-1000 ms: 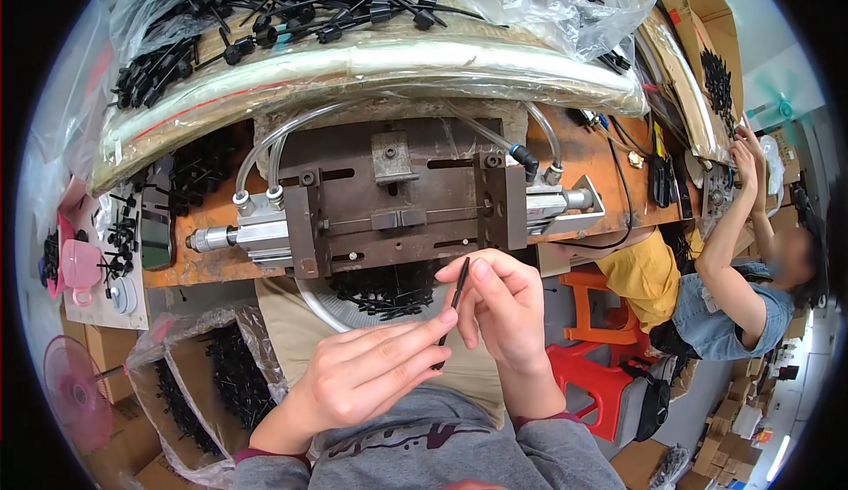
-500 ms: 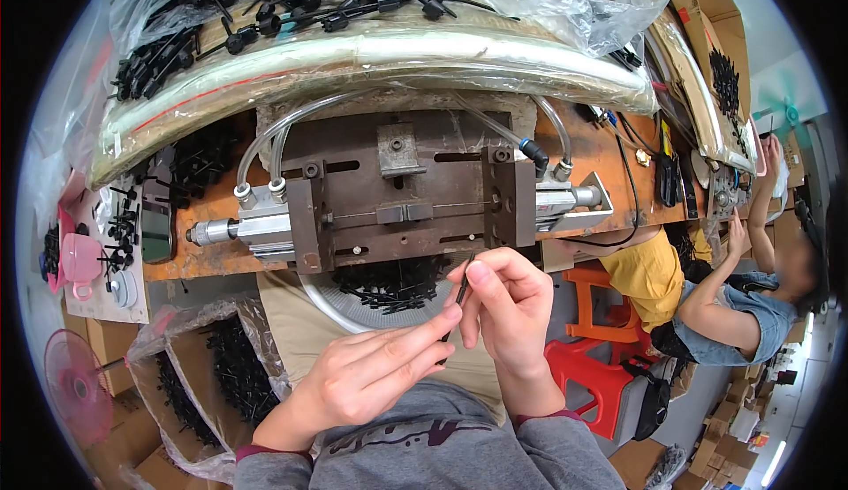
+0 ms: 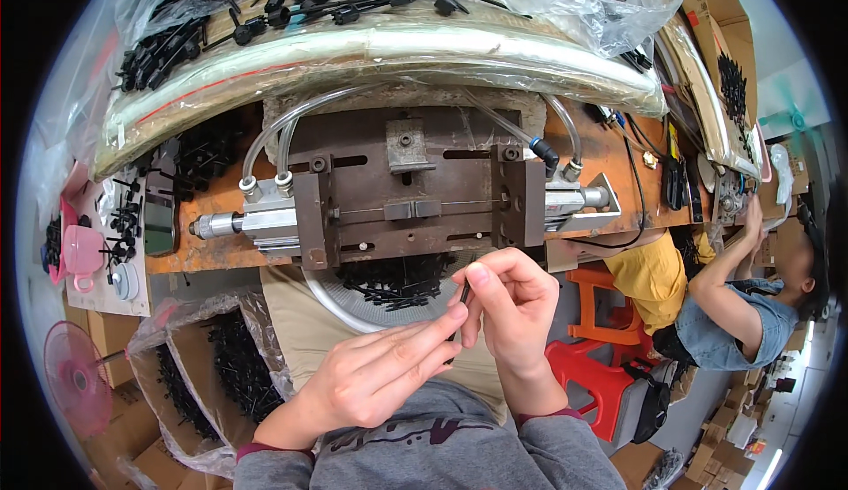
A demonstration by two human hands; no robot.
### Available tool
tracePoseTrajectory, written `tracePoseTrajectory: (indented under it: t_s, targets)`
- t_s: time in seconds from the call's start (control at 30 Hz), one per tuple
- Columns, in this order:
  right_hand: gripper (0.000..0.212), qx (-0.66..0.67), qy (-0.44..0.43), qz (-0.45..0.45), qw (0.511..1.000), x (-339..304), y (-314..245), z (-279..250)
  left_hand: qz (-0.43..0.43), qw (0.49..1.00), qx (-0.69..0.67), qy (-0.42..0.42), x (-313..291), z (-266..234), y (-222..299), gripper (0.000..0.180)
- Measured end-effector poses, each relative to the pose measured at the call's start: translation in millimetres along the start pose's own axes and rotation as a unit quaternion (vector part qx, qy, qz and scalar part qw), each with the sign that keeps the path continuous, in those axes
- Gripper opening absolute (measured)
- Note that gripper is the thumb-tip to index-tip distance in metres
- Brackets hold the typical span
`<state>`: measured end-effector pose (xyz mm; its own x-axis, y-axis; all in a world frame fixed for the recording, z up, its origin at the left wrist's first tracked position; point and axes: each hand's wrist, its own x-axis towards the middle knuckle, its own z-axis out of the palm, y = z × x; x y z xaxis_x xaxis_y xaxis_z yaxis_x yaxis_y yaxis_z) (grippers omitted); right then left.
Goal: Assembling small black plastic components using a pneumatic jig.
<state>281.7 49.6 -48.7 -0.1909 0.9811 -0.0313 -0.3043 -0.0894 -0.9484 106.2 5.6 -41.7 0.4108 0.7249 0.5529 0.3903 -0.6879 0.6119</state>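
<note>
In front of my lap, both hands are closed around a thin black plastic piece (image 3: 465, 293). My right hand (image 3: 519, 313) pinches its upper part between thumb and fingers. My left hand (image 3: 375, 377) comes from the other side, fingers stretched along the piece and closed on its lower part. Most of the piece is hidden by the fingers, so its exact kind cannot be made out. Just beyond my hands stands a dark metal fixture (image 3: 362, 150) with a small split block (image 3: 412, 210) at its middle. Beneath it, a pale basket (image 3: 329, 311) holds many black plastic parts (image 3: 396, 280).
Air cylinders (image 3: 269, 225) with clear hoses flank the fixture on the orange bench (image 3: 212, 188). Black parts lie on a plastic-wrapped ledge (image 3: 380, 44) behind. Lower left is a lined carton (image 3: 190, 375). At right, a co-worker (image 3: 733, 313) sits near red stools (image 3: 587, 380).
My hands keep nearly the same pose; less of the black piece shows between them. The view has shifted slightly. The co-worker's hands have drawn closer together.
</note>
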Motion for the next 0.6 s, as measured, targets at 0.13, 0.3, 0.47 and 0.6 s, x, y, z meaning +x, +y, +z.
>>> tracePoseTrajectory:
  t_s: [0.13,0.3,0.47,0.6]
  targets:
    - [0.012,-0.006,-0.022,0.018,1.000,1.2,6.7,-1.8,-0.032,0.999,0.029,0.008,0.1,-0.9,-1.5,0.029]
    - [0.014,-0.032,0.008,0.007,0.999,-2.3,14.6,-8.6,-0.075,0.984,0.161,0.011,13.8,1.0,-9.2,0.028]
    - [0.013,-0.042,0.009,-0.006,0.999,-13.6,18.1,-16.0,-0.071,0.960,0.272,-0.013,21.0,8.4,-24.8,0.025]
    - [0.013,-0.041,-0.014,0.032,0.999,-21.2,18.5,-17.2,-0.120,0.954,0.274,-0.032,25.2,8.6,-23.9,0.025]
